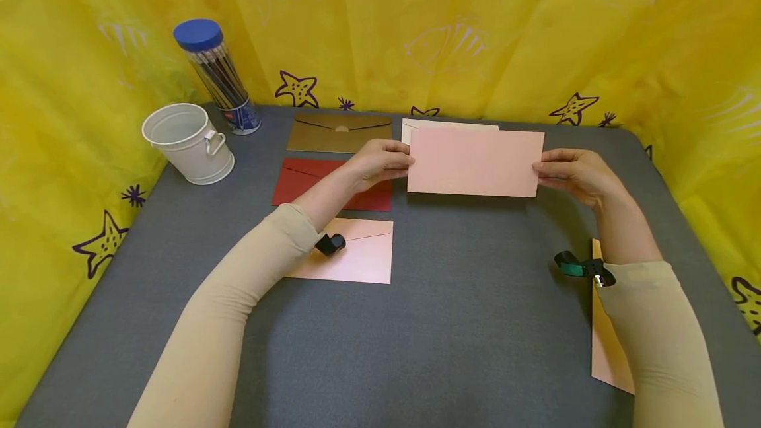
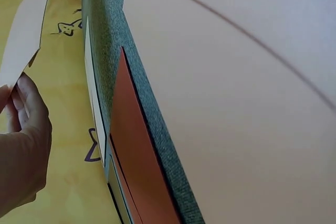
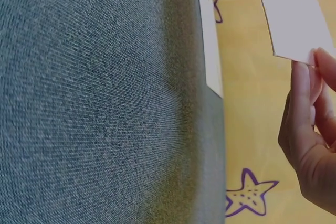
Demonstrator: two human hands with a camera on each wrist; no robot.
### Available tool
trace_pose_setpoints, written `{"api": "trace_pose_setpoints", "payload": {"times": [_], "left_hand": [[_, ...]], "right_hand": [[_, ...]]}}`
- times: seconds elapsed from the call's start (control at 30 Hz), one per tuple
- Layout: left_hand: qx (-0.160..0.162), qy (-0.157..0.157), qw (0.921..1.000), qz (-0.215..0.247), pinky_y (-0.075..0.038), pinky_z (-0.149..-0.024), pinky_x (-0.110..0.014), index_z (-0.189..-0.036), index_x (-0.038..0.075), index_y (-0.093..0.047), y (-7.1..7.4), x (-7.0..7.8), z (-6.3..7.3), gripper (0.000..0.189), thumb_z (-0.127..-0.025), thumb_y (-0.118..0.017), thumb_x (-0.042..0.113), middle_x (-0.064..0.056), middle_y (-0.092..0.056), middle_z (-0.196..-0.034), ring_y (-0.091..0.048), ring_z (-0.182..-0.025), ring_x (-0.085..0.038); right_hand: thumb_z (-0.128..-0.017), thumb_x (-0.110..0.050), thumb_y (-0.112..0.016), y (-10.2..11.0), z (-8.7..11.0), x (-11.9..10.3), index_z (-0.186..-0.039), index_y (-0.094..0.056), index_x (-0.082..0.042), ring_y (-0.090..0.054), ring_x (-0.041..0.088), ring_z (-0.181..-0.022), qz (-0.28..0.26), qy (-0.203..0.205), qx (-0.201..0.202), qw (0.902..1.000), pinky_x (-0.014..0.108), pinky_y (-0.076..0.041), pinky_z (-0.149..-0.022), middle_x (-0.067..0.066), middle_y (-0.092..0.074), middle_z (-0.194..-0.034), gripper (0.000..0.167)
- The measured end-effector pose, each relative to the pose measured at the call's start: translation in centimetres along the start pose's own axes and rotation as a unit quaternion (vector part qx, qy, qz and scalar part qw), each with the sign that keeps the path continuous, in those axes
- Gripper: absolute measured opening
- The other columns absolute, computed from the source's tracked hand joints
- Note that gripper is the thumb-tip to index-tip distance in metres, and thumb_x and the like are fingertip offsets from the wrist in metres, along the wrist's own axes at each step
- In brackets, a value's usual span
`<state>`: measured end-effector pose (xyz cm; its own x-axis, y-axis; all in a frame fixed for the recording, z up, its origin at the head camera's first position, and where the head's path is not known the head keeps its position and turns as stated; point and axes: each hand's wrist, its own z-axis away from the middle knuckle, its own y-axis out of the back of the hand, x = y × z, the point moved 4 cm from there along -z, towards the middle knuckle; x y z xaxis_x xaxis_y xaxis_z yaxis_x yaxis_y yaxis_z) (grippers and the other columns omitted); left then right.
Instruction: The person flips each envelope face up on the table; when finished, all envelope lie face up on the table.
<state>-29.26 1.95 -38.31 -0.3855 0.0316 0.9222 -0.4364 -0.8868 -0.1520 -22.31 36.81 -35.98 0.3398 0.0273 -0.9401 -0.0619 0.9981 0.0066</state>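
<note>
Both hands hold up a pink envelope (image 1: 475,162) by its short ends, its plain face toward the head camera. My left hand (image 1: 380,165) pinches the left end between thumb and fingers, and my right hand (image 1: 578,174) pinches the right end. In the head view it hangs over the table and partly covers a cream envelope (image 1: 450,124) lying behind it. To the left, a gold envelope (image 1: 340,132), a red envelope (image 1: 370,198) and a pale pink envelope (image 1: 357,263) lie in a column, the lower two partly hidden by the left arm.
A white bucket (image 1: 196,154) and a blue-lidded jar of pencils (image 1: 220,74) stand at the back left of the grey table (image 1: 428,335). An orange-yellow envelope (image 1: 608,349) lies under the right forearm. Yellow cloth (image 1: 380,32) with sea-creature drawings surrounds the table.
</note>
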Motion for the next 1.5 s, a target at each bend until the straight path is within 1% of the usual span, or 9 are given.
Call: {"api": "trace_pose_setpoints", "payload": {"times": [0.3,0.43,0.6,0.73,0.93,1.17,1.3,1.43,1.5], "left_hand": [[-0.003,-0.011,0.9996,0.027,-0.045,-0.110,-0.044,-0.120,-0.006,-0.061,0.5,0.5,0.1,0.027,-0.094,-0.060,-0.002,0.000,-0.067,-0.087,-0.066,-0.076,-0.010],[0.000,-0.013,0.9999,0.001,-0.052,-0.106,-0.035,-0.126,-0.006,-0.060,0.7,0.2,0.1,0.033,-0.094,-0.062,0.001,-0.001,-0.066,-0.098,-0.065,-0.086,-0.009],[0.009,-0.016,0.9994,-0.029,-0.056,-0.084,-0.019,-0.126,-0.004,-0.061,0.9,-0.1,0.0,0.034,-0.093,-0.065,0.004,-0.002,-0.066,-0.106,-0.063,-0.092,-0.008],[0.012,-0.022,0.9985,-0.050,-0.058,-0.088,-0.025,-0.124,-0.004,-0.064,0.9,-0.1,0.1,0.032,-0.093,-0.065,0.005,-0.005,-0.069,-0.107,-0.066,-0.093,-0.015],[0.010,-0.012,0.9985,-0.052,-0.052,-0.103,-0.043,-0.118,-0.004,-0.068,1.1,-0.1,0.1,0.027,-0.093,-0.065,0.005,-0.007,-0.072,-0.098,-0.070,-0.092,-0.021],[0.026,0.016,0.9969,-0.073,-0.061,-0.080,-0.027,-0.113,-0.002,-0.071,1.4,-0.4,0.0,0.024,-0.092,-0.068,0.009,-0.007,-0.072,-0.105,-0.067,-0.077,-0.010],[0.029,0.021,0.9942,-0.101,-0.061,-0.077,-0.025,-0.115,-0.001,-0.070,1.5,-0.6,0.0,0.025,-0.091,-0.069,0.006,-0.011,-0.069,-0.114,-0.068,-0.078,-0.011],[0.029,0.008,0.9920,-0.123,-0.060,-0.084,-0.034,-0.122,-0.002,-0.062,1.3,-0.8,0.0,0.034,-0.088,-0.069,0.001,-0.011,-0.066,-0.099,-0.067,-0.072,-0.012],[0.031,0.004,0.9911,-0.129,-0.060,-0.086,-0.037,-0.126,-0.001,-0.056,1.2,-0.9,0.0,0.041,-0.087,-0.069,0.000,-0.009,-0.064,-0.091,-0.066,-0.069,-0.011]], "right_hand": [[-0.095,0.001,-0.060,0.0,-0.3,0.1,-0.087,-0.073,-0.011,-0.072,0.012,-0.079,-0.058,0.020,-0.040,0.9973,0.025,-0.062,-0.075,-0.002,-0.073,-0.083,0.020],[-0.095,0.001,-0.059,0.0,-0.3,0.5,-0.087,-0.073,-0.012,-0.070,0.012,-0.081,-0.054,0.024,-0.040,0.9974,0.025,-0.061,-0.077,-0.003,-0.071,-0.085,0.020],[-0.095,0.001,-0.059,0.2,-0.3,1.1,-0.085,-0.071,-0.014,-0.072,0.013,-0.081,-0.056,0.021,-0.050,0.9969,0.024,-0.061,-0.077,-0.005,-0.073,-0.087,0.021],[-0.098,0.003,-0.053,0.2,-0.2,1.0,-0.091,-0.070,-0.012,-0.075,0.016,-0.086,-0.075,0.032,-0.098,0.9919,0.026,-0.061,-0.079,0.000,-0.078,-0.094,0.024],[-0.099,-0.006,-0.056,0.4,-0.2,1.0,-0.095,-0.074,-0.020,-0.074,0.009,-0.088,0.034,0.020,-0.064,0.9972,0.022,-0.060,-0.079,-0.010,-0.074,-0.097,0.024],[-0.099,-0.014,-0.059,0.3,-0.4,1.5,-0.098,-0.074,-0.030,-0.071,0.003,-0.089,0.131,-0.014,-0.062,0.9893,0.020,-0.059,-0.081,-0.017,-0.071,-0.098,0.022],[-0.098,-0.015,-0.061,0.1,-0.6,1.7,-0.101,-0.074,-0.026,-0.071,0.005,-0.089,0.145,-0.018,-0.063,0.9872,0.021,-0.060,-0.080,-0.015,-0.072,-0.099,0.018],[-0.097,-0.016,-0.063,-0.2,-0.6,1.8,-0.109,-0.067,-0.016,-0.068,0.004,-0.086,0.178,-0.020,-0.053,0.9824,0.020,-0.060,-0.079,-0.013,-0.067,-0.097,0.013],[-0.096,-0.016,-0.064,-0.5,-0.7,1.8,-0.118,-0.057,-0.008,-0.067,0.003,-0.085,0.195,-0.021,-0.048,0.9794,0.019,-0.059,-0.079,-0.013,-0.065,-0.093,0.024]]}}
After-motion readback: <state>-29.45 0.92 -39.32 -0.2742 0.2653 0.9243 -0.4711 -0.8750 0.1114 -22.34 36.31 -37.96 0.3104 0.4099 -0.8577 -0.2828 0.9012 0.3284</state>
